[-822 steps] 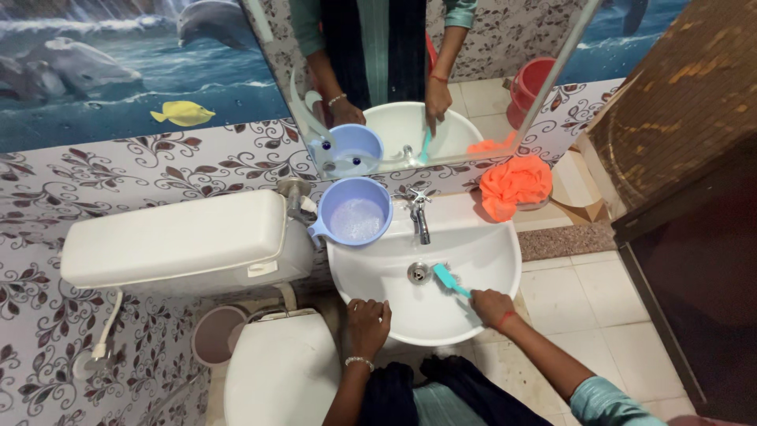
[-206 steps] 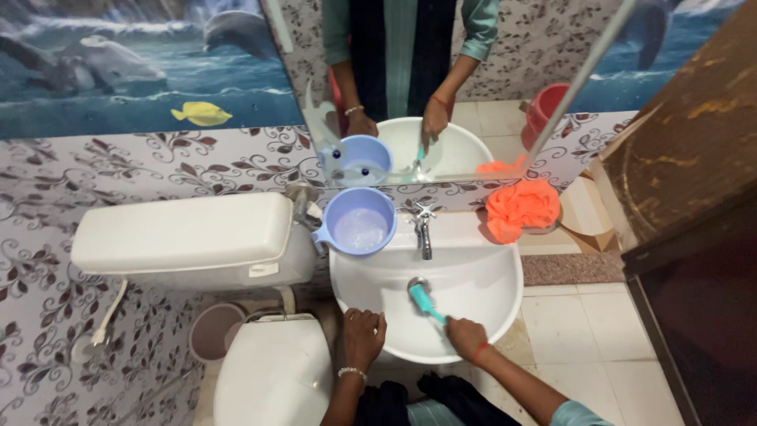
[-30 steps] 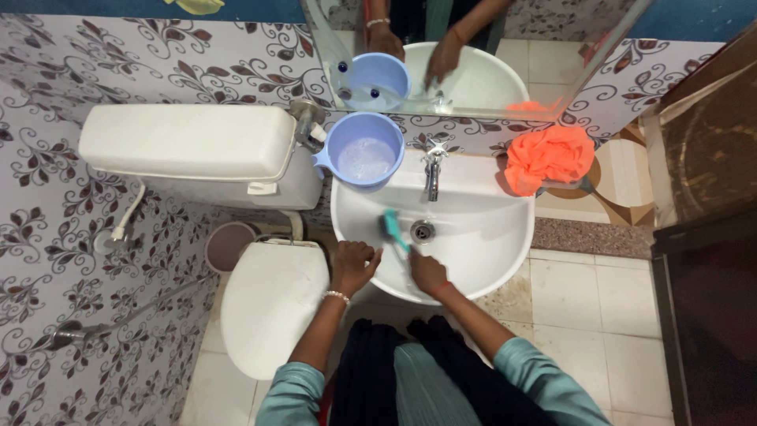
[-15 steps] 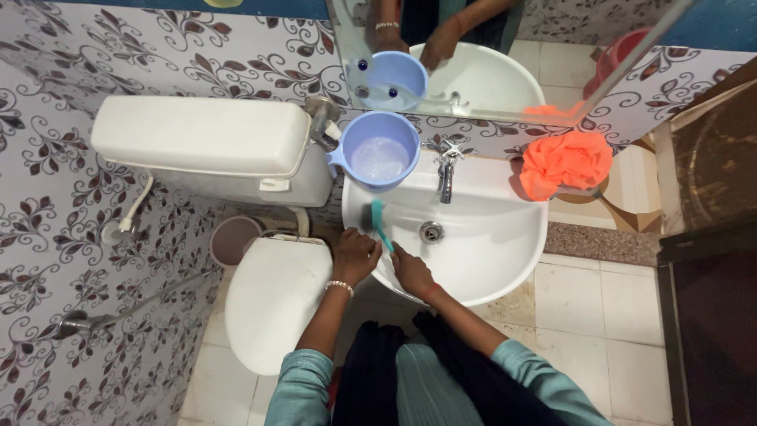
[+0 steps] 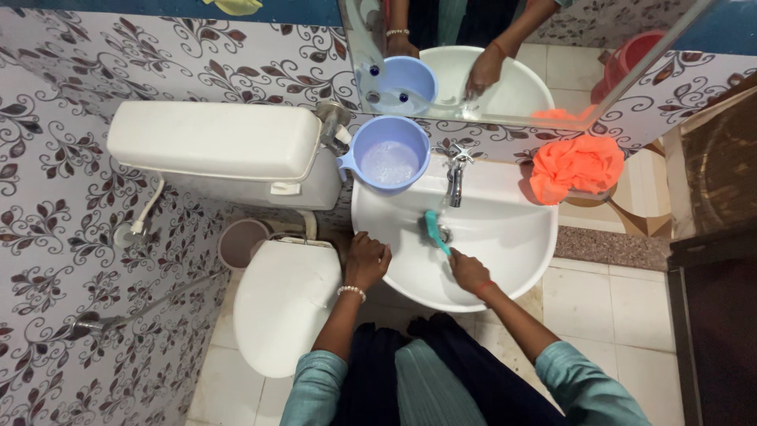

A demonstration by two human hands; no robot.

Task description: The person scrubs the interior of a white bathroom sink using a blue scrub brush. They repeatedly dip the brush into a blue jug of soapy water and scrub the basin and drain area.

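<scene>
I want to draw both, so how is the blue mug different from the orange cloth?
The blue mug is round, stiff and open, with foamy water inside; the orange cloth is soft and crumpled in a heap. The mug sits on the basin's back left rim, the cloth at its back right. Both rest near the tap, untouched by either hand.

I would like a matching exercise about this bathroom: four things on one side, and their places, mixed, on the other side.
Things:
1. brush
2. mug
3. cloth
4. left hand

Places:
A. on the sink's near-left rim
B. right of the tap
C. in the right hand, head by the drain
D. on the sink's back-left corner

Pairs: 1-C, 2-D, 3-B, 4-A
</scene>
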